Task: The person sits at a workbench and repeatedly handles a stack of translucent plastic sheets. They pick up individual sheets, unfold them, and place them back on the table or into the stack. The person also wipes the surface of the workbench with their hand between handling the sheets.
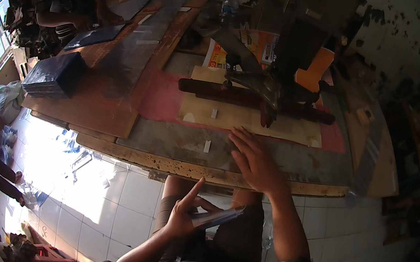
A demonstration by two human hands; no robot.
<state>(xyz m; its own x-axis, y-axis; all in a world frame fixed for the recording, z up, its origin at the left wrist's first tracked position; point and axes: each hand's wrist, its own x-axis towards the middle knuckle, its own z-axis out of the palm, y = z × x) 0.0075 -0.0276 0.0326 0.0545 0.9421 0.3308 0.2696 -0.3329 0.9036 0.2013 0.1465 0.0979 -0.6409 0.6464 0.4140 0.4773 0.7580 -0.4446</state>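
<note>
Low over my lap, my left hand point(183, 216) is closed round a thin, flat, bluish piece with a glossy face point(218, 217); its index finger points up toward the table edge. I cannot make out exactly what the piece is. My right hand point(253, 161) reaches over the front edge of the worktable point(164, 140), fingers stretched out, with nothing seen in it. Its fingertips are at the near edge of a tan sheet point(197, 109) on a pink sheet point(162, 98). Above the tan sheet stands a dark metal machine with a long reddish-brown bar point(216, 93).
A small white strip point(207, 146) lies left of my right hand. A brown board point(98, 104) on the left carries a dark glossy stack point(53, 74). Beyond it a person's hand point(108, 16) rests near dark sheets. An orange piece point(314, 71) and a bottle point(231, 4) stand behind.
</note>
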